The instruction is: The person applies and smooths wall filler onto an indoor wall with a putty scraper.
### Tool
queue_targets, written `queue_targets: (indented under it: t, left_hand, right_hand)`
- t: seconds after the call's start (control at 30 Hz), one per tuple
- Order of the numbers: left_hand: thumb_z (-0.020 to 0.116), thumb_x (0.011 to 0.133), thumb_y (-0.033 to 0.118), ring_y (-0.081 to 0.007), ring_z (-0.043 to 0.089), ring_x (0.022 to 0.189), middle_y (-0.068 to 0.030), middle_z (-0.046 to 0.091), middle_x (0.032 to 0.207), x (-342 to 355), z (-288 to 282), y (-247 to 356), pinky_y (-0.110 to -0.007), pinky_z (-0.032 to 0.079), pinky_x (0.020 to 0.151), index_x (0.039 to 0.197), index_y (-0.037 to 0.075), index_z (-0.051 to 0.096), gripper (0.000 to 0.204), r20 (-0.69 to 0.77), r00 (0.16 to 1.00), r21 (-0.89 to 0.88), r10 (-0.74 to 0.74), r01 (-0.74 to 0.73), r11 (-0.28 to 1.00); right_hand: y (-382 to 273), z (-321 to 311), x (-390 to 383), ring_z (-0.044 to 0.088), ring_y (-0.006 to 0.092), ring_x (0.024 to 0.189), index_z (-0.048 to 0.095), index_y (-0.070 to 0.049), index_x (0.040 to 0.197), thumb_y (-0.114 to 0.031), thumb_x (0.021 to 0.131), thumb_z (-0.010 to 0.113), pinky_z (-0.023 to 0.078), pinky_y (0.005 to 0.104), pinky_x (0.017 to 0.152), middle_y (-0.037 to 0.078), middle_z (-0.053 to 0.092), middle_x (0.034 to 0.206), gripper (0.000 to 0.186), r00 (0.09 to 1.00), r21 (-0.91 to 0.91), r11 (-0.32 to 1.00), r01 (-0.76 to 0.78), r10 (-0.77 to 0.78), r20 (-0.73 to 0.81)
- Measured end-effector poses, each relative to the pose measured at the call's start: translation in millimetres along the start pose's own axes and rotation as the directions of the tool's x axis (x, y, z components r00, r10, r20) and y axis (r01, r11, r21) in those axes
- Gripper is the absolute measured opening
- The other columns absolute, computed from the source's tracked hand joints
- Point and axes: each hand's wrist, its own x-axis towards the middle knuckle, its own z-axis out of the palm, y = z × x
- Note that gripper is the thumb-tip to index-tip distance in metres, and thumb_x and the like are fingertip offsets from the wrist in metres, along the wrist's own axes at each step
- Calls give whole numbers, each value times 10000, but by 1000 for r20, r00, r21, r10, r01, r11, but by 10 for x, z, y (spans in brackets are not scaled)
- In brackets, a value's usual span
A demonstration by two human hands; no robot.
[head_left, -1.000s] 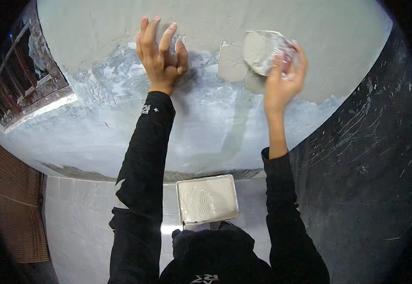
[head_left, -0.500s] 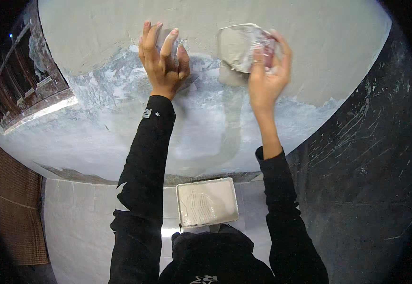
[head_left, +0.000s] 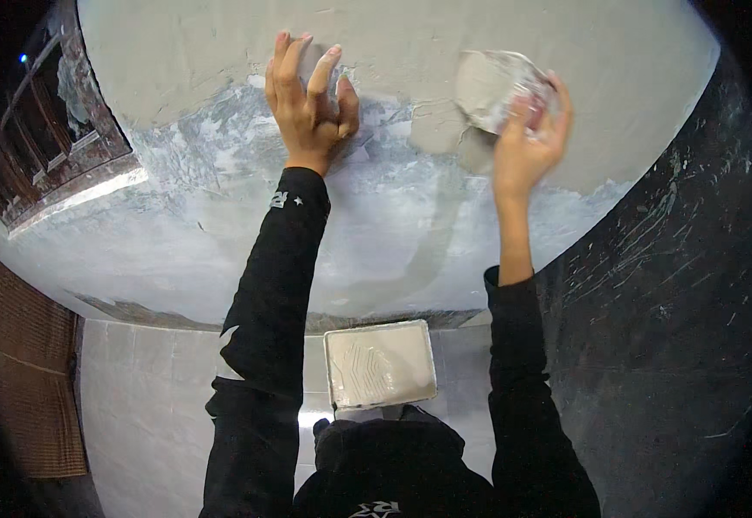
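Near the top middle, my left hand (head_left: 315, 104) rests against the plastered wall (head_left: 600, 60), fingers bent and apart, with no held object visible. To its right, my right hand (head_left: 531, 134) grips a flat, putty-coated scraper (head_left: 488, 86) with a reddish part under the fingers. The scraper lies over fresh beige putty beside a rougher, mottled grey-white band. Below, a rectangular tray (head_left: 429, 363) holds pale putty with ridged marks in it.
A weathered wooden window frame (head_left: 43, 147) is at upper left. A brown woven mat or blind (head_left: 30, 388) stands at lower left. Grey floor tiles (head_left: 142, 388) border the wall's base, and a dark, scuffed surface (head_left: 652, 345) fills the right side.
The scraper and my right hand shifted left half a second ago and are now back farther right. My left hand is slightly farther right, with its fingers still bent and apart.
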Motion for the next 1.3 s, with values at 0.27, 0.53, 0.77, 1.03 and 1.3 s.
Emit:
queue_targets:
  t: [0.27, 0.53, 0.77, 1.03, 1.3]
  left_hand:
    - [621, 810, 130, -375, 434, 1373, -124, 510, 1362, -41, 8, -34, -528, 333, 1090, 1273, 224, 548, 477, -12, 999, -36, -45, 44, 998]
    - [601, 830, 141, -375, 429, 1380, -126, 495, 1370, 0, -19, -24, -550, 323, 1091, 1277, 223, 529, 460, 8, 999, -25, -38, 38, 999]
    - [585, 839, 136, -368, 431, 1377, -134, 495, 1367, -18, 27, -26, -546, 327, 1093, 1282, 222, 517, 456, -11, 998, -51, -54, 54, 997]
    - [592, 830, 125, -373, 448, 1361, -138, 499, 1352, -31, 49, -47, -523, 335, 1092, 1269, 206, 524, 451, -19, 999, -46, -30, 29, 999]
    - [597, 821, 113, -386, 453, 1349, -142, 502, 1341, -22, -2, -58, -523, 340, 1091, 1256, 194, 529, 448, -10, 1000, -52, -26, 26, 998]
  right_hand:
    - [-70, 119, -352, 612, 214, 1132, 570, 7, 1277, -4, 902, 658, 511, 322, 931, 133, 599, 1284, 385, 978, 8, 998, -60, 57, 200]
    - [109, -505, -52, 584, 216, 1160, 466, -30, 1369, 3, 959, 602, 554, 288, 839, 144, 557, 1314, 433, 985, 38, 991, -126, 129, -112]
    - [167, -252, -438, 600, 216, 1146, 557, -6, 1288, -29, 933, 645, 516, 324, 926, 129, 577, 1310, 366, 976, -41, 999, -27, 36, 216]
    - [171, -475, -367, 588, 219, 1167, 479, 0, 1365, -20, 942, 619, 504, 344, 951, 120, 556, 1322, 446, 975, 57, 977, -204, 208, -76]
    - [283, -413, -386, 597, 225, 1165, 513, -8, 1350, -1, 936, 620, 502, 341, 954, 122, 590, 1307, 428, 991, -53, 990, -127, 125, -44]
